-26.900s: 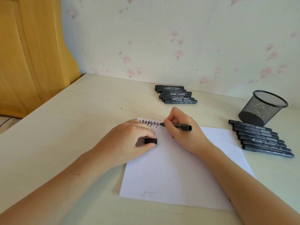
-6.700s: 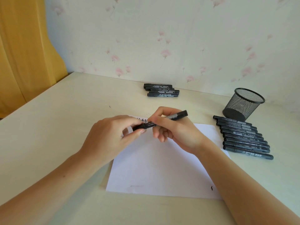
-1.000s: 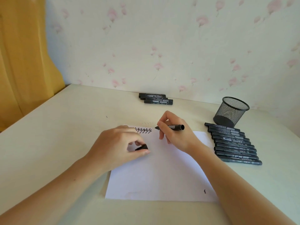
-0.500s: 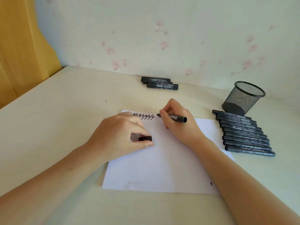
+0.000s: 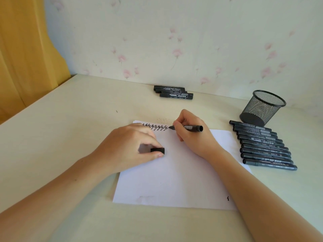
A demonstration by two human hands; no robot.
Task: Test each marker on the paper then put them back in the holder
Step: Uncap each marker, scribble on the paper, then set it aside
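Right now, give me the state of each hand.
Left hand: closed on the marker cap, resting on the paper.
Right hand: closed on the uncapped marker, tip at the paper.

Marker row [image 5: 262,145] blocks holder [image 5: 262,107] front, table [image 5: 70,128] left open
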